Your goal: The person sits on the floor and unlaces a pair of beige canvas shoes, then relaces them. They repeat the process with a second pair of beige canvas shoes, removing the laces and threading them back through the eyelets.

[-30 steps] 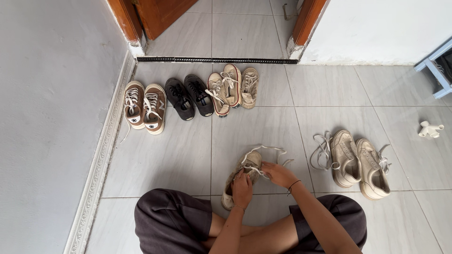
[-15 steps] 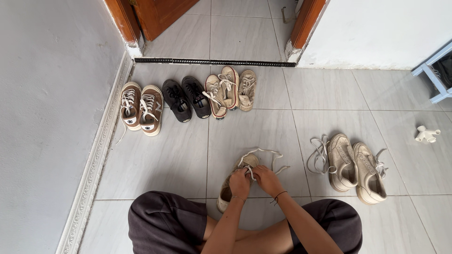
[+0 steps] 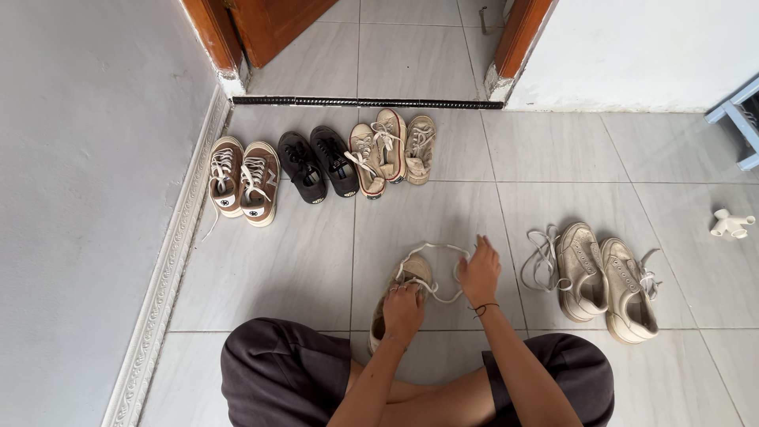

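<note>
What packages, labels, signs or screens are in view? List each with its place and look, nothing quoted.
No packages, signs or screens show.
Round toe badges: small white circles with dark marks, on the toes of the brown sneakers by the left wall.
Toe tag: tiny pale patch on the left shoe of the black sneakers beside them; too small to make out.

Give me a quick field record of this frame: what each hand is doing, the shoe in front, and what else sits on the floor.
left hand: pressing down on the beige sneaker on the tile floor
right hand: pinching the white lace to the shoe's right, pulled into a loop
beside right hand: pair of off-white sneakers, laces loose
row by door threshold: brown pair, black pair, three cream canvas shoes
far right: small white fitting
posture: seated cross-legged, dark trousers
</note>
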